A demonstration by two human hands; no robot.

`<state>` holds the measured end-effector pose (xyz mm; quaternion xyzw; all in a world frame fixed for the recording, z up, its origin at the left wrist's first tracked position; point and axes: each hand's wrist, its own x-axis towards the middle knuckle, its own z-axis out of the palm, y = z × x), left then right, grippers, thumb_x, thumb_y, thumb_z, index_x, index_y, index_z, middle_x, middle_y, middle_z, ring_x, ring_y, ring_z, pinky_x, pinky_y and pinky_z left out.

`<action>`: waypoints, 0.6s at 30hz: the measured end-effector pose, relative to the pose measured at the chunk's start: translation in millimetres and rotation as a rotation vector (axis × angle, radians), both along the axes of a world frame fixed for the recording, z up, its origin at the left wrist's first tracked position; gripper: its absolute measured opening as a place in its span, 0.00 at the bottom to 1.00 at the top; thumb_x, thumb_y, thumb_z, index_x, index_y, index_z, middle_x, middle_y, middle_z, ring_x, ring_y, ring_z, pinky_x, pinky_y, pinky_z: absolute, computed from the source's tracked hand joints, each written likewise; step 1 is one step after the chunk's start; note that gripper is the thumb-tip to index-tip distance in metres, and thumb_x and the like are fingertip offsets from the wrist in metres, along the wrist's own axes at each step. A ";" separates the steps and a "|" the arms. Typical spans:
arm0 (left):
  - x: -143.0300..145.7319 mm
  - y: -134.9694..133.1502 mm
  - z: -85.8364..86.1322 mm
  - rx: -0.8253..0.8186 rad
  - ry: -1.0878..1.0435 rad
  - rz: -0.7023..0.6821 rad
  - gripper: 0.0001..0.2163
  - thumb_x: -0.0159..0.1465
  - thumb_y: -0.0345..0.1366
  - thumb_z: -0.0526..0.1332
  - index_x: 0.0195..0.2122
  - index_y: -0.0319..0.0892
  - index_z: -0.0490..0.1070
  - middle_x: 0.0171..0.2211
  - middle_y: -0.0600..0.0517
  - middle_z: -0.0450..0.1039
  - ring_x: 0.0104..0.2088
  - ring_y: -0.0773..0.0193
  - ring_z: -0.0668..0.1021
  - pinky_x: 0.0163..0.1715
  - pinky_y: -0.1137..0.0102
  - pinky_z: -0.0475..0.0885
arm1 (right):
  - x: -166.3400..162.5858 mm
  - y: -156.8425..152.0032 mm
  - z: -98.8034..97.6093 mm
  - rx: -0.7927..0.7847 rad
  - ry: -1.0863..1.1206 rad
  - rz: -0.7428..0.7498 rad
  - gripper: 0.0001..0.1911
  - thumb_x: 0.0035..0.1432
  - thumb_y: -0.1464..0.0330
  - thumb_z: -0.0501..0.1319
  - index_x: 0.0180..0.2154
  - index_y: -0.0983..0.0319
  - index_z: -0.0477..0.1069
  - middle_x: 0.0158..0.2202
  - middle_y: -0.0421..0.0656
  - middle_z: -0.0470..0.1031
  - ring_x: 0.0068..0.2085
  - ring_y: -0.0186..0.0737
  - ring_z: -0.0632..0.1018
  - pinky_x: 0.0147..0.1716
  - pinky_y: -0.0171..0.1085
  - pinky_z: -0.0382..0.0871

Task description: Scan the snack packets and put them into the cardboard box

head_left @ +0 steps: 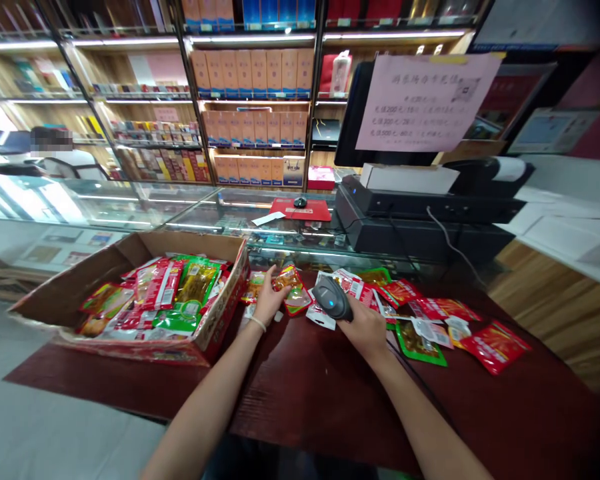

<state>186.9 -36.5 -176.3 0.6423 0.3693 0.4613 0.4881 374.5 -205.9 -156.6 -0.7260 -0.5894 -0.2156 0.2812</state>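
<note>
My right hand (367,327) is wrapped round the handle of a dark barcode scanner (331,298), which shows a small blue light on top. To its left, my left hand (269,298) grips the left edge of a red and yellow snack packet (296,293) with a clear window. Another orange snack packet (251,287) lies just behind the left hand's fingers. Partly beneath the scanner is a white packet (321,319). Farther right, red and green snack packets are spread on the dark red counter (300,393), among them a green-edged packet (420,343) and a red packet (496,347).
A cardboard box (130,347) full of snack packets stands on the left. Behind the counter are a glass display case (200,210), a red mouse pad (307,210) and a monitor (355,120) with a pink paper sign (425,100). A person (63,157) sits at the far left.
</note>
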 end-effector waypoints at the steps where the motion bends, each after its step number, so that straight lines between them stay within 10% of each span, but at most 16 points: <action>1: 2.1 -0.3 -0.1 -0.108 -0.108 -0.014 0.30 0.53 0.34 0.67 0.57 0.41 0.62 0.52 0.43 0.70 0.49 0.55 0.75 0.51 0.60 0.68 | -0.6 -0.4 0.8 0.009 0.003 0.004 0.18 0.53 0.65 0.59 0.46 0.61 0.72 0.35 0.44 0.80 0.34 0.44 0.79 0.32 0.35 0.65; 7: 8.9 -5.0 1.7 -0.363 -0.512 -0.143 0.24 0.49 0.39 0.71 0.45 0.36 0.70 0.44 0.41 0.77 0.43 0.55 0.79 0.47 0.61 0.72 | -5.4 -2.5 5.0 0.061 0.009 0.048 0.16 0.53 0.66 0.59 0.45 0.62 0.72 0.33 0.44 0.80 0.34 0.44 0.80 0.31 0.35 0.66; 18: 6.9 -8.7 3.9 -0.203 -0.377 -0.100 0.17 0.53 0.38 0.67 0.43 0.38 0.72 0.40 0.46 0.78 0.38 0.59 0.79 0.40 0.65 0.73 | -12.4 -1.8 1.5 0.044 -0.032 0.167 0.16 0.53 0.65 0.58 0.44 0.62 0.73 0.36 0.46 0.80 0.34 0.43 0.80 0.32 0.35 0.68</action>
